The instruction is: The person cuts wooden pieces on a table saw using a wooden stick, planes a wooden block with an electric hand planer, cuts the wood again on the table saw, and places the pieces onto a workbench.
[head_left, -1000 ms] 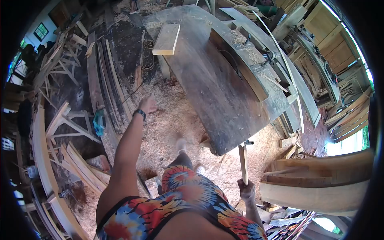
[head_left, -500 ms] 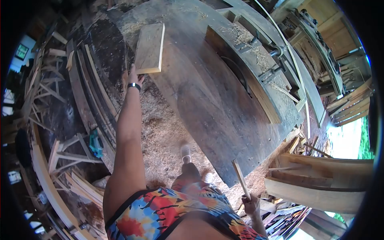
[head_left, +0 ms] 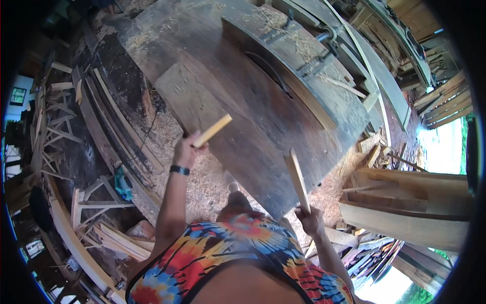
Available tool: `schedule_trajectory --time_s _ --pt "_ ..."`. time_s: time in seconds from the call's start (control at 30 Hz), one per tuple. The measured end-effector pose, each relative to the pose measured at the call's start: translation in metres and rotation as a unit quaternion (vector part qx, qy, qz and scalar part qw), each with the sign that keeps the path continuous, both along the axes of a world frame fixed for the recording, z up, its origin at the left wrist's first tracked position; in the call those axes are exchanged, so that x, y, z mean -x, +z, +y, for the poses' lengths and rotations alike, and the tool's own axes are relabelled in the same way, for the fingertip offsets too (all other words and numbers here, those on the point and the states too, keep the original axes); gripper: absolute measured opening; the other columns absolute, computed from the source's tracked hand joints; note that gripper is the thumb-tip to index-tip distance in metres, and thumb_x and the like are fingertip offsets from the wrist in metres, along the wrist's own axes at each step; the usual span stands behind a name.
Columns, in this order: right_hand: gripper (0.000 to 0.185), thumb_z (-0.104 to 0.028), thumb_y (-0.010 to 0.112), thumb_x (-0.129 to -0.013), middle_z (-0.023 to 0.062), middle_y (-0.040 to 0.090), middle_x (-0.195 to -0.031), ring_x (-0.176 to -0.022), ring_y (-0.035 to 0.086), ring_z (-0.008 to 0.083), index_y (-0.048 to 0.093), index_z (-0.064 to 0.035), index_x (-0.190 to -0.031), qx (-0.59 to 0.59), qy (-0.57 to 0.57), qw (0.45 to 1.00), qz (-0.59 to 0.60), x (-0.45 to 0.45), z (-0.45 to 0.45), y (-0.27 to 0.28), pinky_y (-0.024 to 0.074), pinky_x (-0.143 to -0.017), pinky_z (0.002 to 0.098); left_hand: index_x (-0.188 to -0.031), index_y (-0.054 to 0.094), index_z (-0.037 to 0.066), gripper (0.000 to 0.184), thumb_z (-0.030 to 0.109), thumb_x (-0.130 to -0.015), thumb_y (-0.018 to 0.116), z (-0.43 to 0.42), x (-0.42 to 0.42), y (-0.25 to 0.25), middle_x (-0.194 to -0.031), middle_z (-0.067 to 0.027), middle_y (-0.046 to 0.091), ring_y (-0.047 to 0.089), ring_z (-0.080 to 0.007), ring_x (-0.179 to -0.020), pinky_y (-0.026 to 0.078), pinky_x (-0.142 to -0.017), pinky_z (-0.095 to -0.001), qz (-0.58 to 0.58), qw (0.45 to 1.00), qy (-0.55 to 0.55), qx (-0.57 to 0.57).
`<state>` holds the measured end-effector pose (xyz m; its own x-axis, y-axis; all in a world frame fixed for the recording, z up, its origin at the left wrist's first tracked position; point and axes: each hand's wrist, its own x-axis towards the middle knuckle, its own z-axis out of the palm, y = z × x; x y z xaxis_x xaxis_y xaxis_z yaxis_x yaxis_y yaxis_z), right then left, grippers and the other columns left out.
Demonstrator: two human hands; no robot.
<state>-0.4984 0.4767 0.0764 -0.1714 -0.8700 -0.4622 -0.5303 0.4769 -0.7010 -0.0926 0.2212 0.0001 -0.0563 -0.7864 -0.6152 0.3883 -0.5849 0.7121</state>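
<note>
My left hand (head_left: 188,150), with a dark band at the wrist, grips the near end of a flat wooden board (head_left: 190,99). The board's pale cut end faces me, and its face slopes away over the left side of a broad worn work table (head_left: 253,157). In my right hand (head_left: 310,221) is a narrow wooden stick (head_left: 296,180), held by its lower end and pointing up past the table's near corner. Along the table stands an upright wooden fence (head_left: 309,101), with a dark curved blade-like piece (head_left: 268,71) beside it.
Metal clamps (head_left: 326,38) and shavings lie behind the fence. Long planks (head_left: 109,119) and a teal power tool (head_left: 122,183) are at the left. Sawdust covers the floor (head_left: 195,187). Large timbers (head_left: 405,223) stand at the right.
My left hand has drawn the board nearer and toward the right, and the board has turned and tilted. My right hand with the stick has risen slightly.
</note>
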Motion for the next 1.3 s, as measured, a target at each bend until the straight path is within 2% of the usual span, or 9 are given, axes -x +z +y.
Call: schedule_trajectory --time_s 0.23,0.37,0.43,0.53,0.8,0.87,0.93,1.1,1.3 --pt "0.047 -0.033 0.071 -0.090 0.0165 0.067 -0.101 -0.076 0.066 0.0191 0.058 0.0054 -0.115 -0.056 -0.093 0.963 -0.246 0.072 0.003 -0.036 0.0538 -0.068 0.0293 -0.113 0.059 -0.002 0.032 0.019 -0.091 0.068 0.225 0.233 0.024 -0.105 -0.0125 0.066 0.066 -0.0166 -0.089 0.056 -0.076 -0.0332 -0.041 0.998 -0.055 0.016" --pt "0.043 -0.042 0.069 -0.090 0.0047 0.052 -0.053 -0.041 0.050 0.0135 0.061 0.0000 -0.087 -0.018 -0.229 0.925 -0.303 0.121 0.029 -0.050 0.0399 -0.040 0.0276 -0.128 0.050 -0.006 0.054 0.028 -0.091 0.069 0.291 0.335 0.020 -0.115 -0.0166 0.065 0.066 -0.0215 -0.094 0.053 -0.085 -0.0343 0.021 0.988 -0.152 -0.015" --pt "0.035 -0.036 0.070 -0.091 0.0037 0.051 -0.055 -0.043 0.050 0.0143 0.059 -0.0038 -0.083 -0.009 -0.267 0.926 -0.266 0.159 0.041 -0.059 0.0400 -0.040 0.0280 -0.130 0.047 -0.008 0.060 0.033 -0.092 0.067 0.281 0.350 0.021 -0.119 -0.0237 0.063 0.066 -0.0304 -0.101 0.051 -0.089 -0.0381 -0.166 0.919 -0.342 0.110" --pt "0.037 -0.038 0.069 -0.091 0.0024 0.051 -0.057 -0.044 0.049 0.0126 0.061 -0.0037 -0.081 0.021 -0.308 0.910 -0.277 0.204 0.052 -0.073 0.0372 -0.041 0.0291 -0.143 0.033 -0.009 0.078 0.040 -0.091 0.064 0.262 0.373 0.013 -0.134 -0.0380 0.047 0.048 -0.0521 -0.123 0.043 -0.104 -0.0463 -0.416 0.847 -0.174 0.282" --pt "0.045 -0.035 0.064 -0.094 0.0088 0.061 -0.068 -0.054 0.056 0.0158 0.062 -0.0008 -0.123 0.037 -0.299 0.911 -0.282 0.218 0.010 -0.110 0.0436 -0.048 0.0322 -0.153 0.005 -0.003 0.093 0.029 -0.090 0.065 0.190 0.407 -0.033 -0.153 -0.0356 0.024 0.042 -0.0482 -0.133 0.039 -0.109 -0.0442 -0.480 0.837 -0.100 0.243" --pt "0.047 -0.035 0.066 -0.093 0.0098 0.062 -0.069 -0.055 0.057 0.0163 0.062 -0.0002 -0.124 0.067 -0.278 0.906 -0.311 0.216 -0.009 -0.115 0.0440 -0.049 0.0328 -0.154 0.008 -0.001 0.092 0.028 -0.089 0.066 0.175 0.410 -0.023 -0.153 -0.0337 0.027 0.042 -0.0472 -0.133 0.039 -0.109 -0.0437 -0.434 0.874 -0.071 0.206" --pt "0.040 -0.031 0.065 -0.093 0.0109 0.065 -0.070 -0.059 0.061 0.0174 0.063 -0.0019 -0.121 0.125 -0.209 0.936 -0.256 0.227 -0.028 -0.156 0.0494 -0.054 0.0324 -0.155 0.011 0.001 0.086 0.032 -0.092 0.061 0.161 0.415 -0.035 -0.153 -0.0284 0.031 0.044 -0.0441 -0.133 0.039 -0.109 -0.0433 -0.491 0.848 -0.061 0.190" --pt "0.036 -0.037 0.061 -0.096 0.0110 0.066 -0.065 -0.060 0.064 0.0189 0.066 -0.0022 -0.105 0.087 -0.197 0.954 -0.209 0.212 -0.063 -0.113 0.0526 -0.057 0.0329 -0.157 0.011 0.009 0.077 0.042 -0.097 0.046 0.132 0.417 -0.001 -0.157 -0.0224 0.028 0.043 -0.0399 -0.136 0.035 -0.111 -0.0494 -0.583 0.784 -0.198 0.075" --pt "0.043 -0.037 0.059 -0.098 0.0102 0.062 -0.066 -0.052 0.059 0.0172 0.062 -0.0017 -0.122 0.030 -0.196 0.941 -0.274 0.211 -0.094 -0.116 0.0489 -0.048 0.0321 -0.158 0.011 0.012 0.069 0.041 -0.102 0.040 0.095 0.420 -0.044 -0.161 -0.0238 0.015 0.024 -0.0382 -0.147 0.020 -0.117 -0.0576 -0.603 0.782 -0.092 0.131"
